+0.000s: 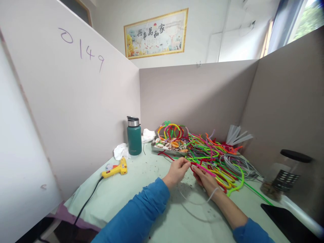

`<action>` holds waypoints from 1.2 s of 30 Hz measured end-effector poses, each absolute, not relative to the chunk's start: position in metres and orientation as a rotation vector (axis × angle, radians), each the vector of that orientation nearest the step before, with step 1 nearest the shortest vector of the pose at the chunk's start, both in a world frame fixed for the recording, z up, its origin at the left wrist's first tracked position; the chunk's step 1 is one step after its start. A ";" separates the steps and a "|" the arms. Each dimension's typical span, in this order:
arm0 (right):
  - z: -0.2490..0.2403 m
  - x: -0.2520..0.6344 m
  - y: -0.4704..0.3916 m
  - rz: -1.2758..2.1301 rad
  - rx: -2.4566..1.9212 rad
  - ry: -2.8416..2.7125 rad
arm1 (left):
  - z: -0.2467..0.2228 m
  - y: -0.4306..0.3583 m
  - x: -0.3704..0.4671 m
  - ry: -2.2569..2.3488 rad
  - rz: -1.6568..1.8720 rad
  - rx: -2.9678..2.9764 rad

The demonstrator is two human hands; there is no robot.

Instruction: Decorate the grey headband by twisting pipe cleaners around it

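Both of my hands meet over the middle of the table, fingers pinched. My left hand (177, 171) grips a red pipe cleaner (166, 155), whose loose end sticks out to the upper left. My right hand (206, 179) pinches the red strand close by, with fingertips nearly touching those of the left. A pale thin wire loop (196, 203) hangs below the hands and crosses near my right wrist; where it is held is hidden. Just beyond the right hand lies a heap of colourful pipe cleaners (212, 152).
Behind my hands stands a metal tray (168, 152) of shells, with pipe-cleaner rings (174, 130) over it. On the left are a green bottle (134, 140), crumpled tissue (121, 151) and a yellow glue gun (116, 170) with its cord. A jar (283, 177) and black flat object (291, 219) lie right.
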State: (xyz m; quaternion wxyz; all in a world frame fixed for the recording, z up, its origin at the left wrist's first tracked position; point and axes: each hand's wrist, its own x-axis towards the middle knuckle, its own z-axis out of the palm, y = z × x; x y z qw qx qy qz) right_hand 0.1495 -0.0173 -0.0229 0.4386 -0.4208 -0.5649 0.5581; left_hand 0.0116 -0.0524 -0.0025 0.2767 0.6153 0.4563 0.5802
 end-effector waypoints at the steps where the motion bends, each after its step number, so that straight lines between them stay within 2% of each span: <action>1: -0.022 0.149 -0.018 1.389 -1.061 -1.388 | -0.004 -0.051 0.011 1.230 1.553 1.641; 16: -0.032 0.148 -0.011 1.389 -1.001 -1.348 | 0.000 -0.054 0.011 1.276 1.539 1.586; 36: -0.018 0.152 -0.025 1.394 -0.871 -1.467 | 0.007 -0.059 0.011 1.300 1.511 1.496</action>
